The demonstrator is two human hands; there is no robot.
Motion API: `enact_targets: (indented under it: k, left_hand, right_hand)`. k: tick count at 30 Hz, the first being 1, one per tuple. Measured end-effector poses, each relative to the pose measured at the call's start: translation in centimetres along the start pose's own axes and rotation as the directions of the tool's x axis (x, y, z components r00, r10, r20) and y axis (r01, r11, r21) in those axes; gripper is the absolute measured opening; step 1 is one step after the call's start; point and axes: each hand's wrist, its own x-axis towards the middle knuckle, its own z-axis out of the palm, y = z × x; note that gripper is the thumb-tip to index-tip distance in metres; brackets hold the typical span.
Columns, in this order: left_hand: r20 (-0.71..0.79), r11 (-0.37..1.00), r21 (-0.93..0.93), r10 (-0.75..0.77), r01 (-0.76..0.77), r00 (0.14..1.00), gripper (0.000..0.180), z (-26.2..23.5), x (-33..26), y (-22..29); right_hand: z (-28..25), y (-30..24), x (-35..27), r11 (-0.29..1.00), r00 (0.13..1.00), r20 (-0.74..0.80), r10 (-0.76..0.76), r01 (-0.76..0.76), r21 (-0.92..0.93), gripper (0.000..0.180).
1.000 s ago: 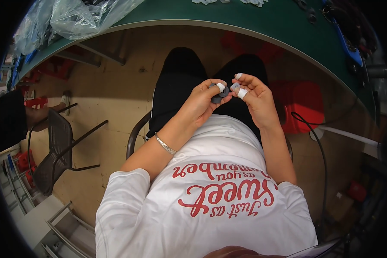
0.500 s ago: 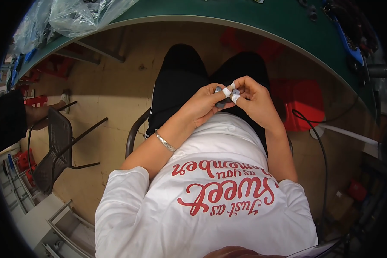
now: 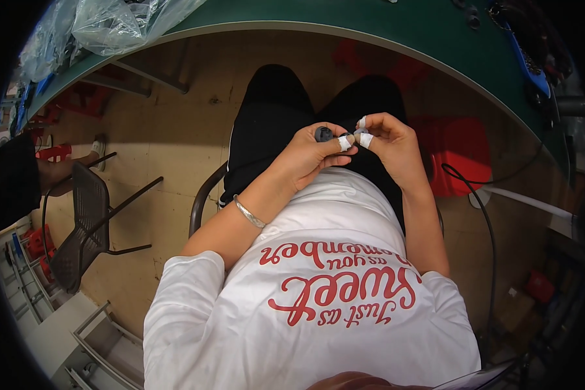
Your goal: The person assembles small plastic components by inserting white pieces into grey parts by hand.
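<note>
Above my lap, my left hand (image 3: 309, 158) is closed round a small dark grey round part (image 3: 323, 134), whose hollow-looking end shows between thumb and fingers. Close beside it, my right hand (image 3: 395, 144) pinches a small light grey piece (image 3: 361, 132) between thumb and forefinger. White tape wraps the left thumb and the right thumb and forefinger. The fingertips of both hands almost meet, and they partly cover where the two parts lie against or near each other; whether these touch I cannot tell.
A green table (image 3: 253, 13) curves across ahead of my knees. Clear plastic bags (image 3: 120, 26) lie on its left, a blue tray (image 3: 530, 65) on its right. A red stool (image 3: 458, 156) stands at right, a dark chair (image 3: 91, 221) at left, near another person's leg (image 3: 58, 172).
My right hand has shifted slightly right, away from the left. In my left hand the dark grey part has turned, so its round end now shows.
</note>
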Motion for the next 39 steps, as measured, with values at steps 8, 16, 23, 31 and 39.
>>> enact_targets:
  k: [8, 16, 23, 31, 39]
  left_hand:
    - [-0.116, 0.964, 0.243, 0.137, -0.106, 0.984, 0.022, 0.6, -0.4, 0.1]
    - [-0.05, 0.936, 0.287, 0.226, -0.203, 0.973, 0.039, 0.6, -0.1, -0.4]
    - [-0.043, 0.892, 0.382, 0.276, -0.24, 0.96, 0.038, 0.6, -0.1, -0.7]
    - [-0.061, 0.855, 0.437, 0.336, -0.278, 0.94, 0.036, 0.6, 0.1, -1.1]
    - [-0.1, 0.845, 0.471, 0.338, -0.255, 0.936, 0.036, 1.2, -0.1, -0.8]
  right_hand:
    - [0.6, -1.0, -0.2, 0.981, 0.998, -0.062, -0.007, 0.019, 0.192, 0.02]
    - [1.3, -0.7, 0.0, 0.995, 0.995, -0.091, -0.038, 0.046, 0.085, 0.02]
    - [1.3, -0.1, 0.4, 0.997, 0.989, -0.15, 0.003, -0.013, -0.069, 0.015]
    - [1.9, -0.2, 0.5, 0.998, 0.976, -0.218, -0.028, 0.017, -0.054, 0.011]
    - [2.8, 0.0, 0.3, 0.995, 0.963, -0.263, -0.059, 0.077, 0.062, 0.013]
